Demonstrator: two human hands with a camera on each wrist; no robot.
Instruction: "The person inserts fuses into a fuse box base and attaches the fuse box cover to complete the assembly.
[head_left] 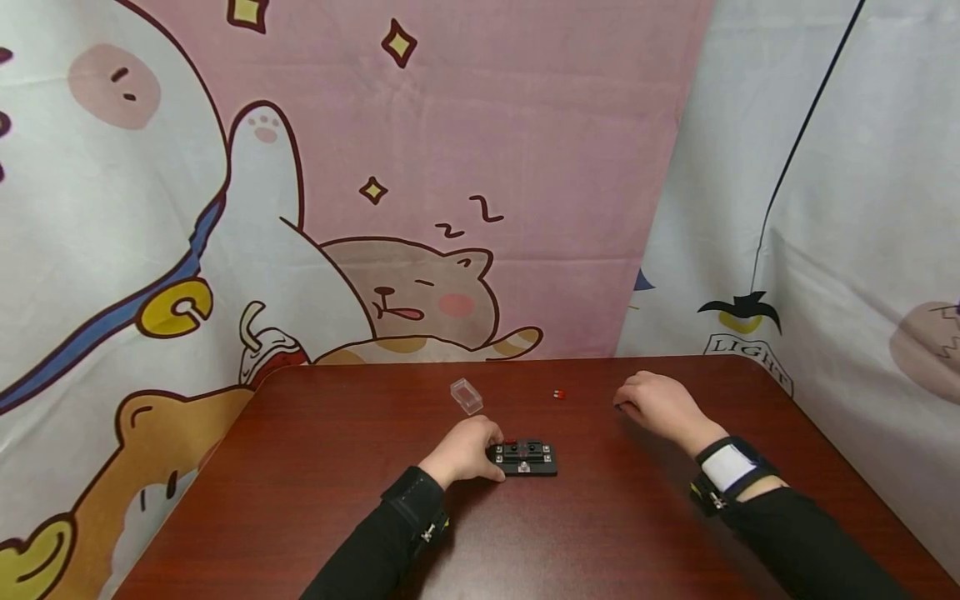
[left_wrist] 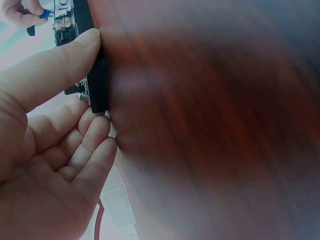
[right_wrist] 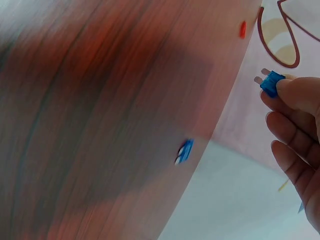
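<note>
My left hand (head_left: pixel 467 450) grips the left end of a black block (head_left: pixel 525 457) with metal terminals, which lies on the table. In the left wrist view, the thumb presses one side of this block (left_wrist: pixel 92 60) and the curled fingers meet its end. My right hand (head_left: pixel 660 404) is raised to the right of the block, apart from it. Between thumb and forefinger it pinches a blue blade fuse (right_wrist: pixel 271 83), whose two metal prongs point away from the fingers. Another blue blade fuse (right_wrist: pixel 184 151) lies on the table near that hand.
A small clear plastic box (head_left: pixel 467 396) sits on the table behind the left hand. A little red piece (head_left: pixel 559 394) lies between the box and the right hand. The brown table (head_left: pixel 360 533) meets a cartoon-printed cloth (head_left: pixel 555 167) at its back edge.
</note>
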